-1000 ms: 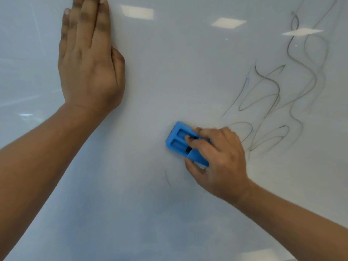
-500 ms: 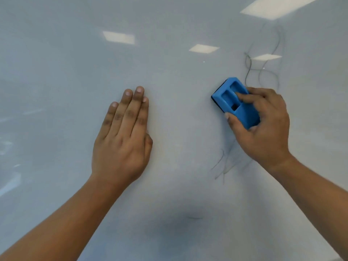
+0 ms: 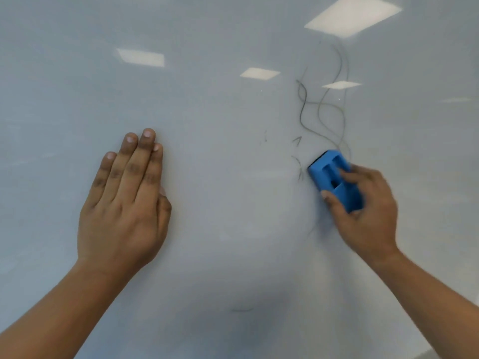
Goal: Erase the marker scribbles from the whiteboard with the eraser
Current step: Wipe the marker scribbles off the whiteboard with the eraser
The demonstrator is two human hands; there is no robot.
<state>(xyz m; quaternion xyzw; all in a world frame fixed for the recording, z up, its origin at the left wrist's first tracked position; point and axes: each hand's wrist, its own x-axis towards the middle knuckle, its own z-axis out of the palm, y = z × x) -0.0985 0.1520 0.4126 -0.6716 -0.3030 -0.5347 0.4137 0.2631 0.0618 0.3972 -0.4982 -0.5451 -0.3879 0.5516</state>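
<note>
The whiteboard fills the view. Dark looping marker scribbles run above the blue eraser, and short leftover strokes lie just left of it. My right hand grips the eraser and presses it against the board; the hand is motion-blurred. My left hand rests flat on the board at the left, fingers together, holding nothing. A faint short stroke sits low in the middle.
Ceiling lights reflect on the glossy board as bright patches. A pale strip shows at the bottom right corner, past the board's edge.
The scribbles below and left of the eraser have been wiped to small remnants. My right hand and eraser sit lower relative to the remaining loops. My left hand stays flat on the board.
</note>
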